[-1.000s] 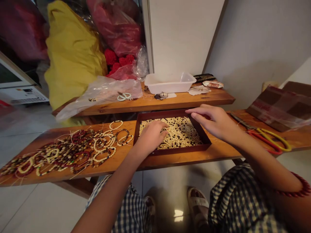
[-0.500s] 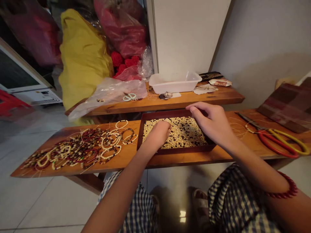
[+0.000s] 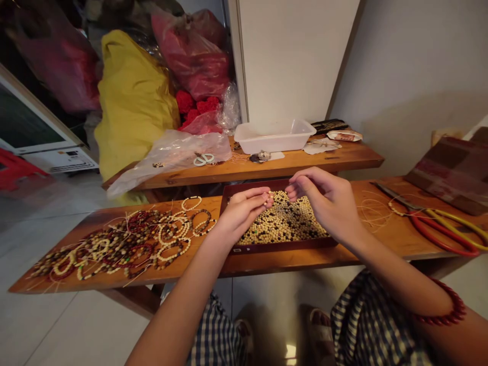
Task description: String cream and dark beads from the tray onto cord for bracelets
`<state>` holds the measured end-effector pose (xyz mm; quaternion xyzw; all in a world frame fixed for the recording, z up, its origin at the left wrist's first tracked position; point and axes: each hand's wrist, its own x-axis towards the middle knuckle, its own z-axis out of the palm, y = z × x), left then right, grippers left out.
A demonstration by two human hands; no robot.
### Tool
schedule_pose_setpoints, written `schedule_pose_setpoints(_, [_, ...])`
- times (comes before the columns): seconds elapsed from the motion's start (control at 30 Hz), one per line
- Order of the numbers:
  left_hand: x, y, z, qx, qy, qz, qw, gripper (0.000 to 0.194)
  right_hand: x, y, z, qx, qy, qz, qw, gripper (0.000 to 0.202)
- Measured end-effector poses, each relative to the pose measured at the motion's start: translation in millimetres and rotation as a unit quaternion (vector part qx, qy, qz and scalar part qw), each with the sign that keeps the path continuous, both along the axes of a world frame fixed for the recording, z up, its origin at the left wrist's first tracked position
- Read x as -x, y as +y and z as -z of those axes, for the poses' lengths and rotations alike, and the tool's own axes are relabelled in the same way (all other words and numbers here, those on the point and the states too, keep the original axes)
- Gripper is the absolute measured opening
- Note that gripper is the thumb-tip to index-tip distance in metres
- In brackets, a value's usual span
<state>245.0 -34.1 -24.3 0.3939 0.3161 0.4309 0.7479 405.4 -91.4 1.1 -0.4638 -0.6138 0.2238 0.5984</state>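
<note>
A dark red tray [image 3: 282, 247] full of small cream and dark beads [image 3: 287, 218] rests on the front wooden bench. Over its left part is my left hand [image 3: 244, 211], palm turned up, with a few light beads [image 3: 270, 198] held at its fingertips. My right hand [image 3: 320, 198] hovers over the tray's right part, fingers curled and thumb near them; whatever lies between its fingertips is too small to make out. A small gap separates the two hands.
Beaded bracelets [image 3: 125, 244] are heaped on the bench's left. Large scissors [image 3: 434, 223] and thread [image 3: 375, 208] lie right, near a cardboard box [image 3: 452, 173]. On the rear bench [image 3: 335, 155] are a white plastic container [image 3: 274, 137], small scissors [image 3: 204, 159] and a clear bag [image 3: 171, 147].
My left hand has risen out of the beads and turned palm up, with beads now showing at its fingertips. The fingers of my right hand have curled further, and the view has shifted slightly.
</note>
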Motion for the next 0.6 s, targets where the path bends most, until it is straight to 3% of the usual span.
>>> schedule_pose_setpoints(0.2, [-1.3,-3.0,-5.8,0.061,-0.067,0.0,0.996,0.018,2.9,1.7,-0.4,-0.03,0.011,-0.021,0.999,0.012])
schedule_pose_setpoints(0.6, [1.5,-2.7,-7.7,0.093,-0.124,0.034,0.987,0.019,5.8,2.5,-0.9,-0.046,0.024,-0.028,0.998,0.011])
